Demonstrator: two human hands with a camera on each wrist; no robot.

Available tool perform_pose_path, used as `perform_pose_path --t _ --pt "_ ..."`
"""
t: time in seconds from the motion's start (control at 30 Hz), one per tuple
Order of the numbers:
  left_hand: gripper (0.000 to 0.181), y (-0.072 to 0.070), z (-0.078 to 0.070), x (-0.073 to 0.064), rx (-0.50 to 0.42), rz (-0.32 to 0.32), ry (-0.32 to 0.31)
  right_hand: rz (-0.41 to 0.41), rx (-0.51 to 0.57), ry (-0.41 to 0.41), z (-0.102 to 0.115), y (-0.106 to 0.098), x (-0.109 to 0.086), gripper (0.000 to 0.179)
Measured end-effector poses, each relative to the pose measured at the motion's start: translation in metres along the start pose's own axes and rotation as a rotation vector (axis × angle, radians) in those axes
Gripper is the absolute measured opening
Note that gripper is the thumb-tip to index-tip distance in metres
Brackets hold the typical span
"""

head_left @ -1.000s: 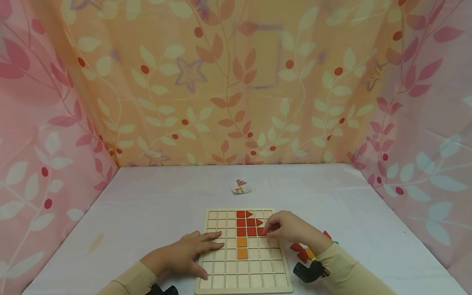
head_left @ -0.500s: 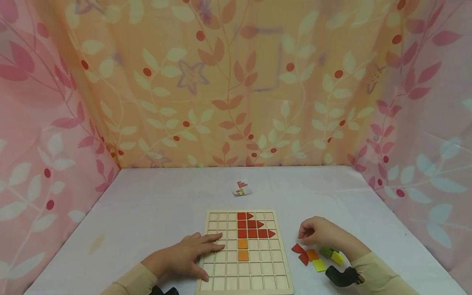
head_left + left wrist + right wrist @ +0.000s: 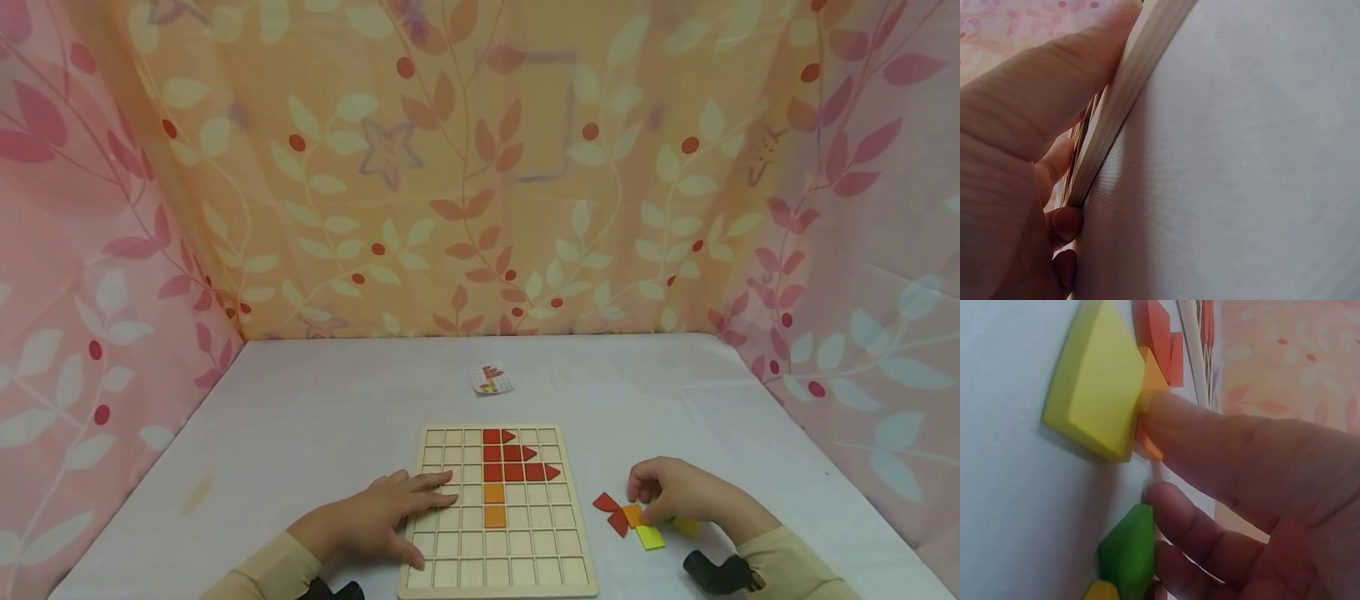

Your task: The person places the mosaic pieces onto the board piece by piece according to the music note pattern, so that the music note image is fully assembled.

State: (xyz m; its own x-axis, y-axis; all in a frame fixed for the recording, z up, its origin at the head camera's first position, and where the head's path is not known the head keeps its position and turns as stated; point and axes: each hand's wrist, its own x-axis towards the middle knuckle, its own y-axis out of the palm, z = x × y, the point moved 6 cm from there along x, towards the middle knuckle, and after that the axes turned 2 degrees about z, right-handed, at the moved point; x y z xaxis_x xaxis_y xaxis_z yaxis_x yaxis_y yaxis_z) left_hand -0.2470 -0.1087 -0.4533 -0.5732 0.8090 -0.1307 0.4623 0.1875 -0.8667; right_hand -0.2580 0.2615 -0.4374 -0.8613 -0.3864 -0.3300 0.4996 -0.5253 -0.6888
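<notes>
Now the right hand [image 3: 686, 492] is down at the loose tiles [image 3: 606, 502], off the board's right edge. One second ago it covered the end of the third red row [image 3: 513, 472]; there we now see a red triangle [image 3: 552, 472] in its cell. We judge that row filled and attention shifted to the supply. Thumb at the orange tile [image 3: 632, 516], fingertips apart from it near the green tile [image 3: 1127, 553]; we see nothing held between. Left hand [image 3: 378, 517] spread over the left edge of the board [image 3: 521, 546], well in from the table's [image 3: 300, 392] far edge.
</notes>
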Motion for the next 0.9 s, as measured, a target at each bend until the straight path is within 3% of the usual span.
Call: perform_pose_path --t 0.53,0.7,0.9 --pt "0.077 0.001 0.0 -0.001 -0.02 0.009 -0.006 0.007 -0.033 -0.041 0.01 -0.001 -0.003 0.018" --pt "0.077 0.002 0.0 -0.001 -0.012 0.006 -0.01 -0.026 -0.03 -0.055 0.018 -0.006 -0.001 0.016" --pt "0.077 0.003 0.001 -0.001 -0.012 0.013 -0.013 -0.098 0.054 -0.113 0.036 -0.005 0.011 0.011"
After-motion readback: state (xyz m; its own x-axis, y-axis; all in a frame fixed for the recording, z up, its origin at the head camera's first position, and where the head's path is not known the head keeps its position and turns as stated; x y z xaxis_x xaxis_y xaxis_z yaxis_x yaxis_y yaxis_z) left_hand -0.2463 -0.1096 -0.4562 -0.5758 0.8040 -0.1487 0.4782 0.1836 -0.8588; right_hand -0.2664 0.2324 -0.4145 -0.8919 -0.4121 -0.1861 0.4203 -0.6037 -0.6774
